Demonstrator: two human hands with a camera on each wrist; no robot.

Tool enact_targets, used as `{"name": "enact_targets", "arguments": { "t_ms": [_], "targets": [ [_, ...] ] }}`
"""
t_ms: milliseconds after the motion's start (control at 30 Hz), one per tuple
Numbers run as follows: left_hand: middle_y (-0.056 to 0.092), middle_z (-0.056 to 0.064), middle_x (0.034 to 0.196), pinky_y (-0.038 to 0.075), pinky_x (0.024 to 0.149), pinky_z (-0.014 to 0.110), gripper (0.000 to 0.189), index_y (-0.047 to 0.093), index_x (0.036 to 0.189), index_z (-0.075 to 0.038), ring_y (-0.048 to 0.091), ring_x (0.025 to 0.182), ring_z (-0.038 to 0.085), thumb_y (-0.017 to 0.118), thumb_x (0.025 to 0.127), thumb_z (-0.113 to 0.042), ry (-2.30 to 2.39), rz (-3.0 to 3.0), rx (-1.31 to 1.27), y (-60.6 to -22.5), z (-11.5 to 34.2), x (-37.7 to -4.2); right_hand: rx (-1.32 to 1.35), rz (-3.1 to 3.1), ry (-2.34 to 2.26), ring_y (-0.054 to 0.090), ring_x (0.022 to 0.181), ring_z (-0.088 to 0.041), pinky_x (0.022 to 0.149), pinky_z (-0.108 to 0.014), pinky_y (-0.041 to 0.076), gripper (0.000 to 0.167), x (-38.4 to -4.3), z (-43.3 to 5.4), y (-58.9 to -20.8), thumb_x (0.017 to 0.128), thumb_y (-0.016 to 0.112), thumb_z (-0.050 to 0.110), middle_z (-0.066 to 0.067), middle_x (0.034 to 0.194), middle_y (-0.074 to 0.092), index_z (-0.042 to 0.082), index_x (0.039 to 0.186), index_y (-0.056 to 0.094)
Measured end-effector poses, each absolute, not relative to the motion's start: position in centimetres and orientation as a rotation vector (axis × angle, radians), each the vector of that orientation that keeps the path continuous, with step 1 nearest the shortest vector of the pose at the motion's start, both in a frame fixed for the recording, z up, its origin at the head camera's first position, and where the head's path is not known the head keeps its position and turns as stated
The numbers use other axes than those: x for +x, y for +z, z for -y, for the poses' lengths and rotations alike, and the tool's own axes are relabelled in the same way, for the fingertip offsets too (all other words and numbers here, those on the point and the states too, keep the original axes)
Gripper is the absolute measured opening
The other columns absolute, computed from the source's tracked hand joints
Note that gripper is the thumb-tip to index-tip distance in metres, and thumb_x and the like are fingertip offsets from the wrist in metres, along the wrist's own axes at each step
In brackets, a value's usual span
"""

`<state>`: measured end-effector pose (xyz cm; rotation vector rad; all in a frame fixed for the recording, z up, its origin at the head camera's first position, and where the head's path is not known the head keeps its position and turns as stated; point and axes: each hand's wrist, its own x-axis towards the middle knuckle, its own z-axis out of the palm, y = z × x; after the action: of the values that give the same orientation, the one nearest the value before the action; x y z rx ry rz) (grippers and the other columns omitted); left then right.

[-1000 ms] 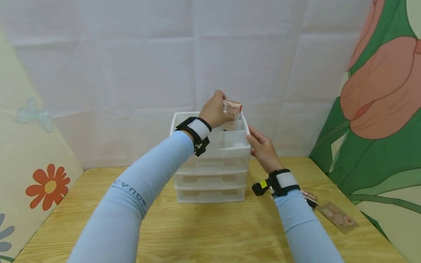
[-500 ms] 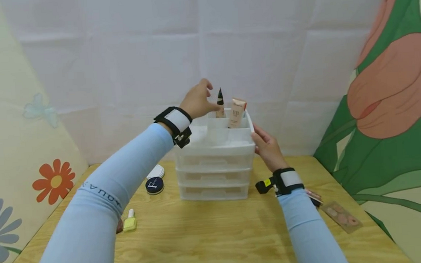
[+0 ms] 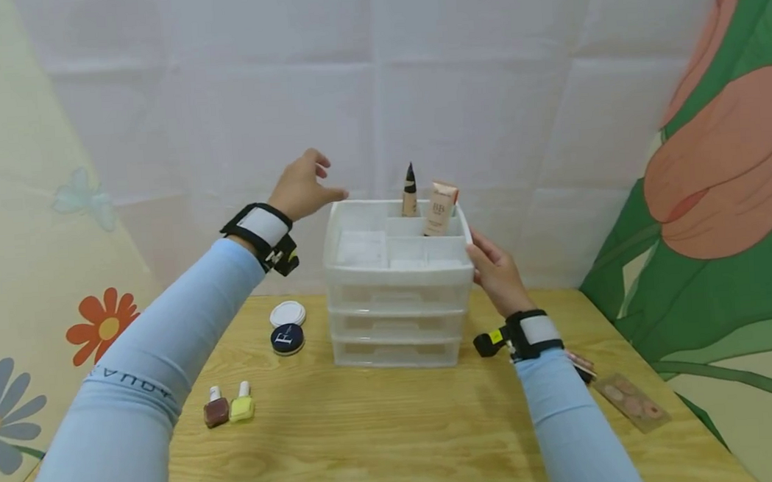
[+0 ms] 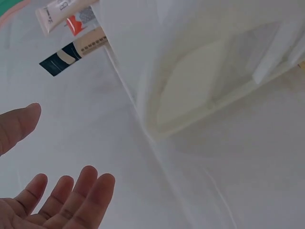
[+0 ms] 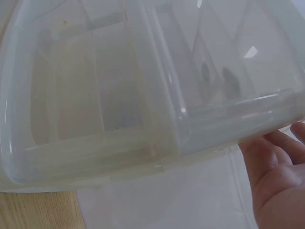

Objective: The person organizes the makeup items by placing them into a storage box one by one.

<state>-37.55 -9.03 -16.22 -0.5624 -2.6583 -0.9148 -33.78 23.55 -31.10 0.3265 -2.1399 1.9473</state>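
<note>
head: tilted tube (image 3: 439, 210) in organizer (image 3: 398, 278)

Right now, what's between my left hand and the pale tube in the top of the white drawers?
In the head view, a black-tipped stick stands between your left hand and the pale tube, nearer the tube. Hand and stick are apart.

The drawer unit (image 3: 396, 292) touching the right hand (image 3: 497, 275) looks like smooth, translucent plastic, faintly glossy (small highlights catch its side wall). The tube (image 3: 440, 210) left of that hand seems smooth plastic with a slight sheen. Behind the left hand (image 3: 302, 188), the backdrop (image 3: 219, 118) is matt, creased cloth; below both hands, the worktop (image 3: 371, 433) shows wood grain.
</note>
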Motion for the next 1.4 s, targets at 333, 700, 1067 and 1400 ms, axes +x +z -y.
{"name": "enact_targets", "arguments": {
  "t_ms": [333, 700, 1067, 1400],
  "targets": [
    [0.051, 0.026, 0.128, 0.042, 0.094, 0.051, 0.058, 0.045, 0.131, 0.005, 0.049, 0.114, 0.040, 0.070, 0.088, -0.025, -0.969, 2.693, -0.500, -19.1, 12.9, -37.7, 0.308, 2.143, 1.937, 0.044, 0.129, -0.026, 0.087, -0.023, 0.050, 0.058, -33.3, -24.5, -30.9, 0.101, 0.049, 0.039, -0.006, 0.156, 0.031, 0.019, 0.153, 0.032],
    [0.051, 0.031, 0.128, 0.043, 0.095, 0.052, 0.060, 0.047, 0.130, 0.010, 0.049, 0.115, 0.043, 0.068, 0.089, -0.028, -0.883, 2.848, -0.394, -23.6, 16.0, -39.1, 0.330, 2.139, 1.947, 0.044, 0.129, -0.026, 0.087, -0.023, 0.050, 0.056, -32.9, -24.6, -30.6, 0.101, 0.049, 0.038, -0.006, 0.156, 0.031, 0.020, 0.152, 0.033],
    [0.052, 0.031, 0.126, 0.045, 0.092, 0.050, 0.062, 0.047, 0.131, 0.011, 0.051, 0.114, 0.043, 0.069, 0.089, -0.029, -0.851, 3.016, -0.302, -29.3, 16.8, -40.3, 0.315, 2.159, 1.926, 0.042, 0.131, -0.026, 0.089, -0.023, 0.049, 0.056, -32.3, -24.8, -30.8, 0.101, 0.047, 0.039, -0.003, 0.156, 0.029, 0.022, 0.153, 0.032],
    [0.052, 0.030, 0.130, 0.045, 0.093, 0.049, 0.059, 0.053, 0.125, 0.011, 0.050, 0.117, 0.043, 0.072, 0.085, -0.028, -0.694, 3.130, -0.327, -33.6, 16.9, -41.6, 0.326, 2.152, 1.929, 0.043, 0.130, -0.026, 0.088, -0.023, 0.050, 0.057, -31.9, -24.7, -30.7, 0.101, 0.048, 0.040, -0.004, 0.156, 0.030, 0.021, 0.153, 0.032]
  ]
}}
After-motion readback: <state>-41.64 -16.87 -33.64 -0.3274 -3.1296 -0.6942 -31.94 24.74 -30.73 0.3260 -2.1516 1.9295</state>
